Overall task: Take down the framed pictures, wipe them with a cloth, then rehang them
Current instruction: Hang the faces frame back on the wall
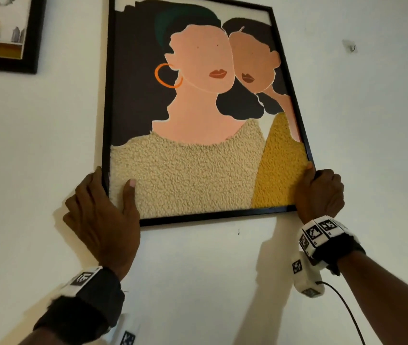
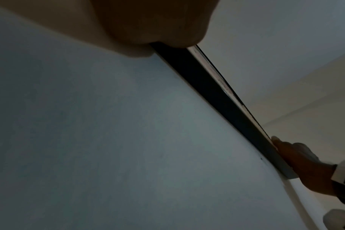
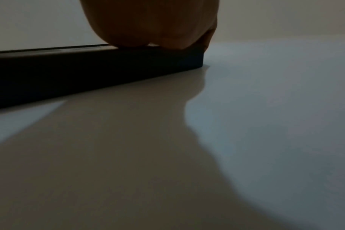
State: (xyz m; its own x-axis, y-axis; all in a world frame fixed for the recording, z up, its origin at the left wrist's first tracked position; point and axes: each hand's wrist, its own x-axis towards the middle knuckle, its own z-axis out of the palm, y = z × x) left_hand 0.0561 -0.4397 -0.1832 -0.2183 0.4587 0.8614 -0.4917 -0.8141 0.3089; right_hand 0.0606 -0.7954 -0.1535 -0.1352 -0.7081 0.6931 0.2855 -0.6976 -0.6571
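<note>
**A:** What is seen of the framed picture [image 1: 198, 115]?

**B:** A tall rectangle in a thin black frame is shown against a white wall [image 1: 372, 145], tilted so that its top leans to the left. Two faceless figures with peach skin, red lips and dark hair are depicted; an orange hoop earring is worn by the nearer one. The lower part is filled with nubbly cream fabric and, at the right, a mustard-yellow patch of the same texture.

**A:** How is it being held?

**B:** Its two bottom corners are gripped. At the lower left corner the left hand [image 1: 100, 220] is wrapped round the frame edge, with the thumb laid flat on the cream fabric and the fingers behind. At the lower right corner the right hand [image 1: 318, 192] is curled round the edge, its thumb along the side rail. Each grip is therefore closed on the frame. From the left wrist view the bottom rail [image 2: 217, 96] is seen lying close against the wall; from the right wrist view the corner [image 3: 195, 59] is seen under the fingers, close against the wall.

**A:** What edges and free room are there?

**B:** A second picture [image 1: 3, 33] with a thicker black frame is hung up at the left, well apart, with bare wall between. A small hook [image 1: 352, 47] is fixed in the wall to the right of the frame, level with its upper part. Below the bottom rail only plain wall and shadows are seen.
</note>
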